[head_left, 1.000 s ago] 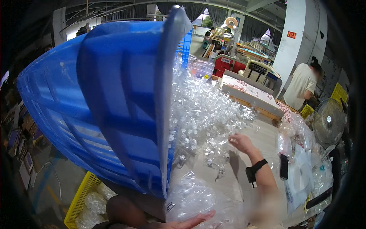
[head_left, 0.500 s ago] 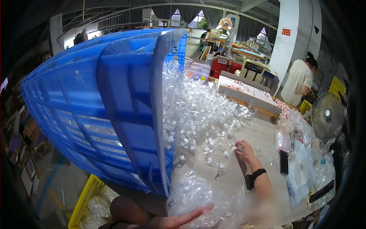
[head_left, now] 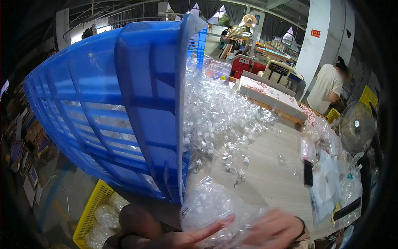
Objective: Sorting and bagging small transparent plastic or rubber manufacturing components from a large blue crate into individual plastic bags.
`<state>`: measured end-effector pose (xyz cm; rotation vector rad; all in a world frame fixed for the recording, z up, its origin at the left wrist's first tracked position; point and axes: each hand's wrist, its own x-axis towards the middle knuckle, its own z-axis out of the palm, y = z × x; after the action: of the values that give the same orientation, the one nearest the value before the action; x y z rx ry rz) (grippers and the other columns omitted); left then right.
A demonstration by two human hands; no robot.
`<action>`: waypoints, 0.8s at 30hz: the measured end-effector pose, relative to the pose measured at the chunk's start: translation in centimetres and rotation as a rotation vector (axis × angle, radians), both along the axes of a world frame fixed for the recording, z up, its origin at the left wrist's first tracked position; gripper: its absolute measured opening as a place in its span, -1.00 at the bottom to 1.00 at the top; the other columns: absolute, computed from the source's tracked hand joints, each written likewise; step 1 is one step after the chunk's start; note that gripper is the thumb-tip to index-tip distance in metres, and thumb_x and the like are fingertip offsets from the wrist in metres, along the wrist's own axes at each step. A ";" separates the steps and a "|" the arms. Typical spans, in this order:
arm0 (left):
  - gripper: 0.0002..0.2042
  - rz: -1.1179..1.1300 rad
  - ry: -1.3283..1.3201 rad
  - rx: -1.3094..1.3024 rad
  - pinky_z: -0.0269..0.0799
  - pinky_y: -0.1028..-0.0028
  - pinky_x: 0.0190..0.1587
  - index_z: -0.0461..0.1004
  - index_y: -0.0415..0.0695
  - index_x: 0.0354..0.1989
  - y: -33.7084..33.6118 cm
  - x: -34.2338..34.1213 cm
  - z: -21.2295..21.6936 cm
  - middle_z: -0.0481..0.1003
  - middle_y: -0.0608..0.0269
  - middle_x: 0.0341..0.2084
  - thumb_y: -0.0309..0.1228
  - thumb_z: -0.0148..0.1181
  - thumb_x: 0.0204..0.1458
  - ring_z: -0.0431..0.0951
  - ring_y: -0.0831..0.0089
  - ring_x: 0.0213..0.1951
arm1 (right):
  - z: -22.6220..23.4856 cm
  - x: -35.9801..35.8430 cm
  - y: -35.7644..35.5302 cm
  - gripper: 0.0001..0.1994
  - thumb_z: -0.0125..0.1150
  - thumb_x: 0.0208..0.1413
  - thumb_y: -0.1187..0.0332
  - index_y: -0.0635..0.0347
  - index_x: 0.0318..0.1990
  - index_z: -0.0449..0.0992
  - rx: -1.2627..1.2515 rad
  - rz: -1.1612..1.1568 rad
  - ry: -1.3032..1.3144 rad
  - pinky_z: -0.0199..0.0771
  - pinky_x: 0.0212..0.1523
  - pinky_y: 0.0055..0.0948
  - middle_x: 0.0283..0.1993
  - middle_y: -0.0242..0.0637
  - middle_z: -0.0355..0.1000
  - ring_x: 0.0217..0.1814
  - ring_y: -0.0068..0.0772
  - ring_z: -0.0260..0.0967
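A clear plastic bag (head_left: 207,203) with small whitish pieces in it lies at the table's near edge. My left hand (head_left: 203,232) holds it from the near side, one finger stretched along the plastic and the other fingers mostly hidden. Over the bag's right part is my right hand (head_left: 275,228), smeared by motion, so its grip does not show. Beyond the bag spreads a big heap of small clear-wrapped white pieces (head_left: 224,112), with a few loose ones at its near end. The heap reaches into a large blue plastic crate (head_left: 145,95) tipped on its side.
At the right lie a black phone (head_left: 308,173), flat plastic bags (head_left: 327,182) and a dark oblong object (head_left: 347,208). A fan (head_left: 356,124) stands beyond. Below left, a yellow basket (head_left: 89,209) holds filled bags. Farther off, a tray (head_left: 271,93) carries pink pieces; a person (head_left: 325,87) works nearby.
My right hand has drawn back from the near end of the heap to the bag. My left hand has stayed at the bag. The view has shifted slightly.
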<state>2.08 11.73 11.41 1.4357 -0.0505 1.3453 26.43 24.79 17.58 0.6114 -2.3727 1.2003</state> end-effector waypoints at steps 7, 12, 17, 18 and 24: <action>-0.16 0.022 0.083 -0.019 0.10 0.59 -0.66 -0.24 -0.39 0.34 -1.7 -0.1 0.5 -0.22 -0.16 0.37 -0.86 0.00 -0.18 0.19 0.75 -0.73 | -2.1 -4.9 -4.5 -0.80 0.18 0.10 0.41 0.31 -0.16 0.54 0.279 -0.456 -0.339 0.54 -0.23 -0.13 -0.10 0.30 0.39 -0.25 0.04 0.48; -0.14 -0.093 0.234 -0.041 0.11 0.60 -0.62 -0.24 -0.39 0.34 -0.6 -0.5 1.5 0.08 -0.12 0.29 -0.84 0.02 -0.22 0.20 0.68 -0.72 | -0.7 0.4 -2.4 -0.79 0.09 0.16 0.36 0.33 -0.20 0.55 -0.340 -0.355 0.094 0.51 -0.14 -0.22 -0.18 0.14 0.46 -0.21 -0.07 0.49; -0.19 0.043 0.382 0.062 0.22 0.59 -0.54 -0.19 -0.44 0.32 -1.1 -0.5 1.7 0.23 -0.15 0.20 -0.78 0.07 -0.16 0.22 0.62 -0.68 | -6.5 0.8 9.7 -0.37 0.29 0.01 0.28 0.23 0.23 0.20 0.042 -1.128 -0.233 0.18 0.22 -0.30 0.22 -0.06 0.22 0.27 -0.19 0.17; -0.20 0.031 0.309 0.103 0.25 0.58 -0.50 -0.18 -0.45 0.32 -0.9 -0.3 1.1 0.23 -0.16 0.19 -0.76 0.08 -0.15 0.27 0.59 -0.65 | -9.6 1.5 11.0 -0.35 0.27 0.03 0.34 0.23 0.27 0.14 0.144 -1.178 -0.284 0.19 0.21 -0.35 0.21 -0.12 0.22 0.27 -0.21 0.16; -0.26 0.072 0.098 0.133 0.38 0.50 -0.13 -0.12 -0.46 0.31 -0.8 1.3 -1.2 0.17 -0.29 0.20 -0.66 0.12 -0.06 0.49 0.32 -0.23 | -19.1 2.7 14.2 -0.48 0.32 -0.13 0.47 0.07 0.07 0.33 0.259 -1.294 -0.579 0.31 0.11 -0.28 0.04 -0.14 0.28 0.13 -0.05 0.21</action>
<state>3.40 10.95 10.20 1.6271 -0.0244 1.3486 29.11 38.95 -1.51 -1.2283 -2.5029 0.4555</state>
